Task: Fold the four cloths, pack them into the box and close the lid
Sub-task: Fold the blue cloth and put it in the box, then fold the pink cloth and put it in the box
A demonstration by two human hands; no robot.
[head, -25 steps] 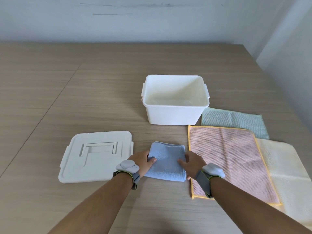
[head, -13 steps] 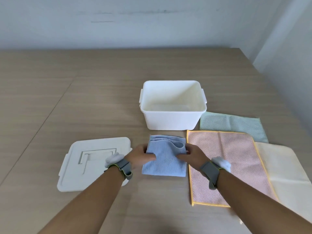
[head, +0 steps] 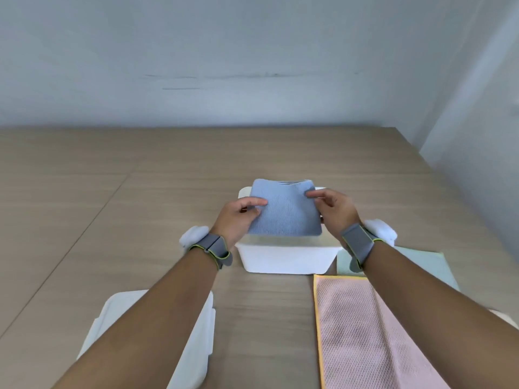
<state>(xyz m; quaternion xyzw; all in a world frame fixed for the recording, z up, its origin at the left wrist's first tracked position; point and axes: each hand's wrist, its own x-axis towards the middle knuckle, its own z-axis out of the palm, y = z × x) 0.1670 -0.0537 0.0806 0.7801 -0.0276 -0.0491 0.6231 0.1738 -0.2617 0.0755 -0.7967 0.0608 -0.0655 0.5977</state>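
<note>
Left hand (head: 237, 217): pinching the left edge of the folded blue cloth (head: 283, 210), thumb on top, fingers curled under it.
Right hand (head: 334, 210): gripping the right edge of the same cloth, fingertips (head: 310, 194) laid on its upper face near the far corner.
Blue cloth: a neat folded square, held up between the two hands, clear of the bench (head: 140, 197) and hanging over the open box (head: 283, 258); the layered fold edges show along its far side.
Box: white plastic, lid off, directly beneath the hands; most of its opening is hidden by the cloth, so what is inside I cannot tell.
Lid (head: 193, 346): white, lying flat on the bench under the left forearm, nearer the person than the left hand.
Pink cloth (head: 365, 341): spread flat and unfolded, yellow-edged, under the right forearm, nearer the person than the right hand.
Green cloth (head: 415, 262): pale, flat, just beside the box below the right wrist, its near edge tucked under the pink cloth.
Fourth cloth: only a pale sliver at the right edge beyond the right forearm; too little shows to say more.
Wristbands (head: 213, 247): grey straps with white pods on both wrists.
</note>
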